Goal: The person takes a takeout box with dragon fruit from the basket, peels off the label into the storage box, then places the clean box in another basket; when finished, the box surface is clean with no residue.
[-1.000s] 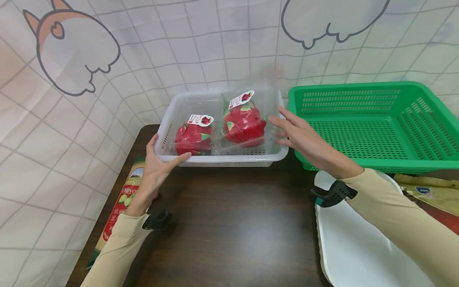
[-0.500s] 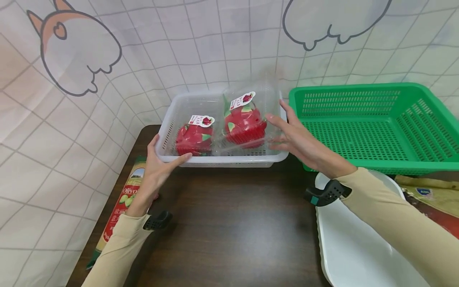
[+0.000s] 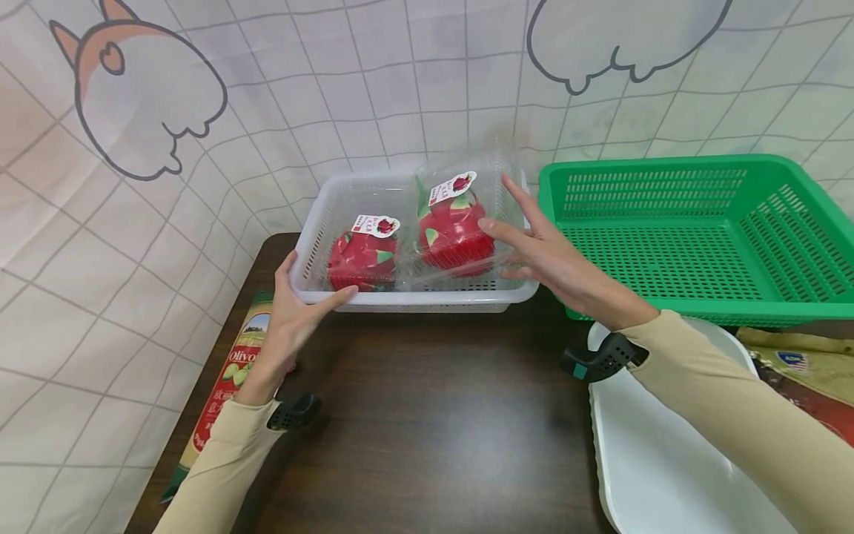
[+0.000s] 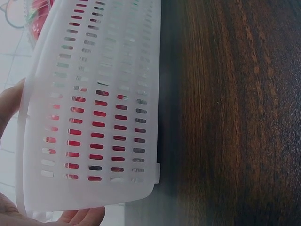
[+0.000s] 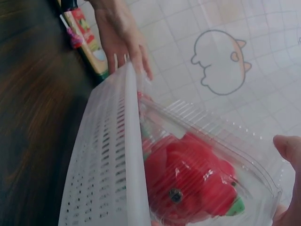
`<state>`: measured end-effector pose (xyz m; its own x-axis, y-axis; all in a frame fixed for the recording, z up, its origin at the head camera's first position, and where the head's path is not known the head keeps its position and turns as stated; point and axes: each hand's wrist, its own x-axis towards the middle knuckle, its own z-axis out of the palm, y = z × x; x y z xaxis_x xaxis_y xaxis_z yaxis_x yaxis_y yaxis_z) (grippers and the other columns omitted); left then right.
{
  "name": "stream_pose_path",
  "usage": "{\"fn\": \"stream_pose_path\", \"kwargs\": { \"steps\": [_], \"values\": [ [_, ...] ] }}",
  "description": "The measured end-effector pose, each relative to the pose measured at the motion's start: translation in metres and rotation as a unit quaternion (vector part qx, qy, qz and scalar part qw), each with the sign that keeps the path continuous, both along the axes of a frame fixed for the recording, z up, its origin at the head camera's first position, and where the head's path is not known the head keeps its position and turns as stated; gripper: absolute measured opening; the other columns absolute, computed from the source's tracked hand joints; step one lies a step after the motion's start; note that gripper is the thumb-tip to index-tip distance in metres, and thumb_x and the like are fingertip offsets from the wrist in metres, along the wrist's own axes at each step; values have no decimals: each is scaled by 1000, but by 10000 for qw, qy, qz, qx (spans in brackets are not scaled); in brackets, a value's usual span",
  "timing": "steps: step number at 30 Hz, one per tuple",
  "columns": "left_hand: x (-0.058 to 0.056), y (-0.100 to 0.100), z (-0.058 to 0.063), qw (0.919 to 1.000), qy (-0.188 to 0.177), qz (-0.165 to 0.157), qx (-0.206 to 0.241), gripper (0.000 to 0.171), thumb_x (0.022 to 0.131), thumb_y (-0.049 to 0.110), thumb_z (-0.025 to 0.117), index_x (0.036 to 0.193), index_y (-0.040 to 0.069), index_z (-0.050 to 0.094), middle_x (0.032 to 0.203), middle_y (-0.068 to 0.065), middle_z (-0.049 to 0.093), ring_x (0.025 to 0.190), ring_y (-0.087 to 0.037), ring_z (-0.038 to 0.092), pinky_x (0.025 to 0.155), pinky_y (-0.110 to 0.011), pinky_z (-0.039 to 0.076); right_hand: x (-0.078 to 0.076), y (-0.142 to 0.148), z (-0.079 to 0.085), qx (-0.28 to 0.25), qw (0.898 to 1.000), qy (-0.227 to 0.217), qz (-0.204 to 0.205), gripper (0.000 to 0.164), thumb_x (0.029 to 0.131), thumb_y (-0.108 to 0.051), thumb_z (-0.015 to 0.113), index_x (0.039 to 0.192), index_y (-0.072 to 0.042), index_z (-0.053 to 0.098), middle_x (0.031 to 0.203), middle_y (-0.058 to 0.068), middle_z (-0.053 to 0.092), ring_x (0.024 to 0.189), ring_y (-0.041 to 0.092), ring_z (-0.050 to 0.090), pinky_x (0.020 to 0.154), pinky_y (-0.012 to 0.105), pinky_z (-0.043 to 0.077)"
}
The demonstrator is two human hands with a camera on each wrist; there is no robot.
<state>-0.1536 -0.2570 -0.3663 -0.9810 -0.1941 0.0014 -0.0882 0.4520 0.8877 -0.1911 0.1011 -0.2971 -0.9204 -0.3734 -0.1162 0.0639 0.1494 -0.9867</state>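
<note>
My left hand (image 3: 288,317) grips the left end of a white perforated basket (image 3: 427,298), thumb along the front rim and fingers over the side. Two clear plastic boxes lie in the basket, each with a red dragon fruit and a sticker. The left dragon fruit box (image 3: 362,259) sits low; the right dragon fruit box (image 3: 457,241) is tilted, its clear lid rising above the rim. At that box's right side is my right hand (image 3: 557,259), fingers spread and fairly straight. Its thumb overlaps the box, and some fingers show through the plastic. The right wrist view has the thumb (image 5: 289,148) beside the lid.
A green basket (image 3: 674,305) stands right of the white one. In front of it lie a white tray (image 3: 667,437) and a yellow-and-red bag (image 3: 800,363). An Olivo-labelled packet (image 3: 230,378) lies at the table's left edge. A patterned cloth hangs behind.
My right hand has moved left, its thumb and index finger now overlapping the right dragon fruit box. My left hand keeps its hold on the basket, and both boxes stay practically in place.
</note>
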Motion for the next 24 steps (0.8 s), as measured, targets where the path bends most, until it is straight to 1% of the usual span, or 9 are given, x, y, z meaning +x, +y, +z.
{"fn": "stream_pose_path", "kwargs": {
  "steps": [4,7,11,15,18,21,24],
  "values": [
    [1,0,1,10000,-24,-5,17,111,88,39,83,167,20,6,164,-14,28,145,-34,32,120,-59,32,-1,0,1,185,9998,87,22,89,103,-36,59,168,-39,0,172,13,10,141,49,45,105,61,49],
    [1,0,0,10000,-4,-24,22,112,89,39,83,167,20,5,164,-14,27,145,-34,32,120,-59,32,-1,-1,2,178,9998,63,-12,89,102,-34,60,168,-39,0,172,13,10,138,48,48,104,60,50],
    [1,0,0,10000,52,-15,73,113,88,39,84,167,20,6,164,-13,28,144,-31,33,120,-56,31,-2,-4,4,149,9998,0,-161,89,102,-34,60,168,-39,1,172,10,6,138,47,48,102,61,51],
    [0,0,0,9998,125,-2,120,113,88,38,85,167,18,6,163,-14,29,143,-30,34,120,-55,31,-1,-6,9,172,9993,-40,-321,87,101,-38,61,168,-39,5,172,11,10,133,49,52,97,59,55],
    [1,-1,-1,9998,153,-5,134,113,88,38,84,167,17,7,163,-14,30,143,-30,34,120,-56,31,-1,-8,11,87,9991,-90,-415,87,100,-35,62,168,-38,8,171,14,13,128,51,55,94,60,55],
    [1,0,-1,9998,129,3,139,112,88,38,84,167,18,7,163,-14,30,143,-30,34,120,-55,31,0,-8,10,-104,9985,-149,-515,86,100,-30,61,168,-37,9,169,14,15,126,52,57,93,61,55],
    [0,0,-1,9999,95,-4,140,112,88,37,84,167,18,6,163,-13,30,143,-30,34,120,-55,31,0,-5,7,-325,9974,-181,-613,86,100,-27,60,168,-36,10,169,12,16,129,49,55,91,61,56]
  ]
}}
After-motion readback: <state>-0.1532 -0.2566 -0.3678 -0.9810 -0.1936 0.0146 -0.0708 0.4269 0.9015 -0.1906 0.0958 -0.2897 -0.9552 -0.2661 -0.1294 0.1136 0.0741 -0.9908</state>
